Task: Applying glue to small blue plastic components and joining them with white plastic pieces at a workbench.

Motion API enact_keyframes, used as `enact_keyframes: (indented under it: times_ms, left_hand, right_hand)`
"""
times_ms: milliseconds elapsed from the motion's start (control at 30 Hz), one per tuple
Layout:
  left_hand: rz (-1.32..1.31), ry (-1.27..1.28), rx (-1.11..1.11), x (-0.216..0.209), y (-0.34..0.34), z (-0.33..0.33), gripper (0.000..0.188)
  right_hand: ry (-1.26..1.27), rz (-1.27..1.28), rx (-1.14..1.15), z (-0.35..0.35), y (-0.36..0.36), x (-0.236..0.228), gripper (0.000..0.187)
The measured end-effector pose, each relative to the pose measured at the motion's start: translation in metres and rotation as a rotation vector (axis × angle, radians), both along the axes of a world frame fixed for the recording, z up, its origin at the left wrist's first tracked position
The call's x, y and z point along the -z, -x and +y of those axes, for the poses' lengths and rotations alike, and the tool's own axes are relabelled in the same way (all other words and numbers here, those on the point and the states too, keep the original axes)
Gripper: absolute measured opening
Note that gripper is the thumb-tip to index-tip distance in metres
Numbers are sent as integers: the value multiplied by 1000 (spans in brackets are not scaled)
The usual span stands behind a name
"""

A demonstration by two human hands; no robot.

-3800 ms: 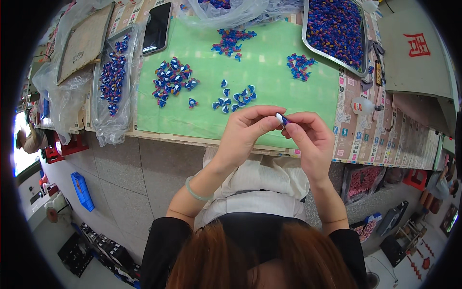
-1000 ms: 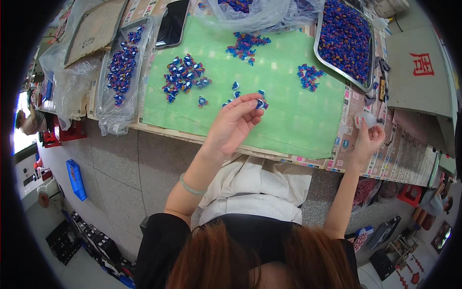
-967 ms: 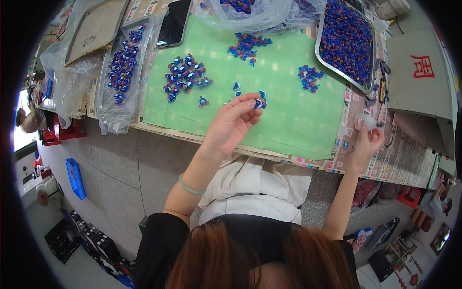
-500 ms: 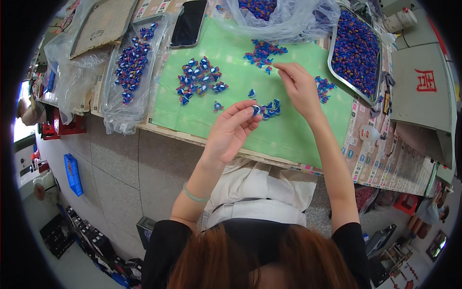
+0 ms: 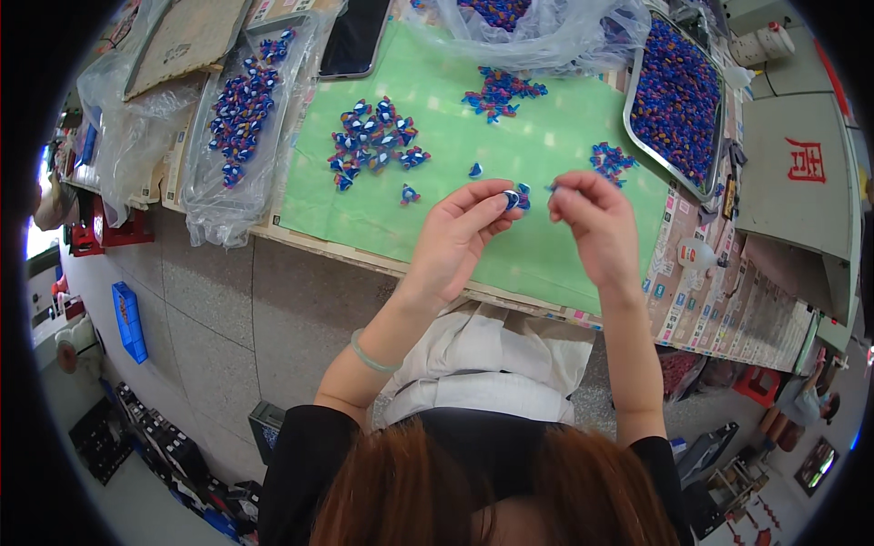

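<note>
Left hand: the left hand [image 5: 460, 232] is raised over the near edge of the green mat [image 5: 546, 150]; its fingers [image 5: 492, 196] are pinched narrow on a small blue-and-white piece [image 5: 513, 199].

Right hand: the right hand [image 5: 596, 223] is level with the left, at its 3 o'clock; its fingers [image 5: 566, 191] are curled close together, and something small and blue shows at their tips, too small to say whether it is gripped.

Held piece: it sits at the left fingertips, in the gap between the two hands, apart from the table and above the mat.

Key relation: from the right fingertips the piece lies at 9 o'clock, just beside them but not touching; the left hand already has it, so the left is the nearer.

Long axis: cannot tell; the piece is too small and partly covered by the fingertips.

Loose pieces under the hands: a few of the same blue pieces lie on the mat just beyond the fingertips, at 12 o'clock from the held one.

Sorted cluster: a bigger cluster of blue pieces [image 5: 373, 141] lies at 10 o'clock from the left hand, well apart.

Small heap: another heap [image 5: 501, 91] lies at 12 o'clock, near the far edge of the mat.

Metal tray: a tray [image 5: 628, 100] full of blue pieces stands at 1 o'clock from the right hand.

Plastic bag: a clear bag [image 5: 241, 100] holding more pieces lies at 10 o'clock, off the left edge of the mat.

Phone: a dark phone [image 5: 355, 36] lies at 11 o'clock, at the mat's far corner.
</note>
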State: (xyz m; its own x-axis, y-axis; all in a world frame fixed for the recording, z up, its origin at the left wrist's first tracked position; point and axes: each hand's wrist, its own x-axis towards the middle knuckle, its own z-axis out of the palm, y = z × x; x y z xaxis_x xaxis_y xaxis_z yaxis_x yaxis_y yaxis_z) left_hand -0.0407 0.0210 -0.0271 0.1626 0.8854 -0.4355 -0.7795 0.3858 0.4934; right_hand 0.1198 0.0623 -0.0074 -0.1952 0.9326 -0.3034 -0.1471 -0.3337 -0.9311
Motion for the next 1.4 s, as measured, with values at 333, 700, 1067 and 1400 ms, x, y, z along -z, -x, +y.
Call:
enact_keyframes:
  times_ms: [333, 700, 1067, 1400]
  left_hand:
    - [418, -189, 12, -7, -31, -5, 17]
    - [813, -435, 4, -10, -36, -14, 16]
    - [1037, -642, -49, -8, -37, -16, 19]
    - [421, -494, 33, -21, -35, -15, 24]
  right_hand:
    - [83, 170, 101, -38, -5, -4, 12]
    - [-53, 45, 117, -45, -13, -5, 5]
    - [-11, 81, 131, -49, -10, -10, 5]
    - [-576, -301, 165, -61, -7, -16, 11]
